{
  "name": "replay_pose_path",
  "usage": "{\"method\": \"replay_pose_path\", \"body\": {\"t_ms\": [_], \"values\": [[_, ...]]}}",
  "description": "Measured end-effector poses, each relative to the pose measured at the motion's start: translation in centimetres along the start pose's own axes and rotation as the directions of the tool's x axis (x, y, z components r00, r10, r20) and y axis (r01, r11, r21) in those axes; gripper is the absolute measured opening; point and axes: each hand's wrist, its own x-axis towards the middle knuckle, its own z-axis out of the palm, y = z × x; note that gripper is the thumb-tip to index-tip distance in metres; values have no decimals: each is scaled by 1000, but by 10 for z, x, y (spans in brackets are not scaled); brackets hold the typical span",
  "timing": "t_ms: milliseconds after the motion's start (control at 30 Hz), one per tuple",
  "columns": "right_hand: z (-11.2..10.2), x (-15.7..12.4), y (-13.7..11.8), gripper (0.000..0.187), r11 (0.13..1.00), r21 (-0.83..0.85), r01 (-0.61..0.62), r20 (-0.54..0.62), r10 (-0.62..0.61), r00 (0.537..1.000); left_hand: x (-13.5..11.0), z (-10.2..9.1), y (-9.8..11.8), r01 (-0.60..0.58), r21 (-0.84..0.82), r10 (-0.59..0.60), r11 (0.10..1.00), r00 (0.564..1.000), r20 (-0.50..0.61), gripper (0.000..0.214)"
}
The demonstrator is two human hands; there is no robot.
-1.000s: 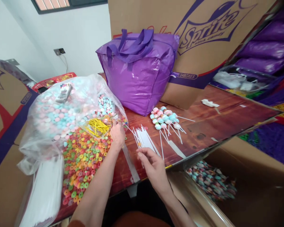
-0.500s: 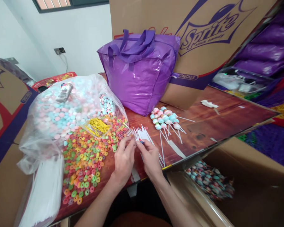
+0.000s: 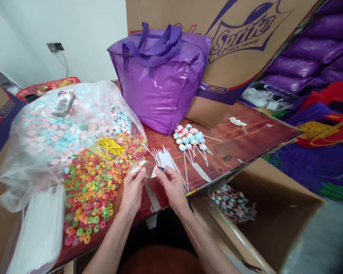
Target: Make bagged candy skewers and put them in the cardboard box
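My left hand [image 3: 133, 189] and my right hand [image 3: 172, 185] are close together above the table's near edge. Both pinch a small clear plastic wrapper [image 3: 147, 167] with a red and blue mark at its right end. Just beyond them lies a bundle of white sticks [image 3: 163, 157]. A heap of colourful ring candies [image 3: 94, 186] spreads to the left of my left hand. A bunch of yellow twist ties [image 3: 108, 147] lies on that heap. Several pastel marshmallow pops on sticks [image 3: 188, 137] lie further back on the right.
A big clear bag of pastel candies [image 3: 54, 129] fills the left of the wooden table [image 3: 246, 144]. A purple tote bag [image 3: 160, 80] stands behind, against a large cardboard box [image 3: 240, 42]. An open carton with wrapped pops [image 3: 234, 201] sits below the table's right edge. White sheets [image 3: 37, 236] hang at the near left.
My left hand came back from the candy heap and met my right hand. Both now hold the clear wrapper, lifted a little. The view shifted slightly left and down.
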Motion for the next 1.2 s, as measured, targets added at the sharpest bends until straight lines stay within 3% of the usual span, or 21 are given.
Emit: {"method": "replay_pose_path", "body": {"t_ms": [67,167,233,400,600,767,900,1067,1200], "values": [[-3,-1,0,18,999,-46,27,45,-25,999,0,-2,0,-38,31,38,999,999,-10,30],[0,-4,0,17,990,-64,128,95,-121,988,-1,-7,-3,-73,54,74,996,997,-19,28],[5,-7,1,11,990,-49,133,91,-128,988,-2,-10,-7,-127,91,130,988,991,-28,25],[17,-14,9,36,992,-97,82,-17,-84,996,-8,-12,-15,-229,186,251,956,962,-105,28],[5,-14,9,37,958,-225,180,25,-179,984,-6,-14,-3,-75,4,75,997,981,-179,33],[-5,-14,8,42,967,-233,107,-16,-113,993,-7,-4,-3,-172,-12,163,985,953,-255,37],[-14,-7,6,43,981,-187,49,-10,-52,999,-8,0,-4,-120,-12,113,993,963,-246,40],[-29,11,-3,40,859,-458,230,-37,-276,960,-1,2,-2,-117,-44,101,992,958,-267,32],[-54,46,-20,36,739,-641,208,-183,-410,893,11,3,-2,-118,-132,69,984,942,-328,18]]}}
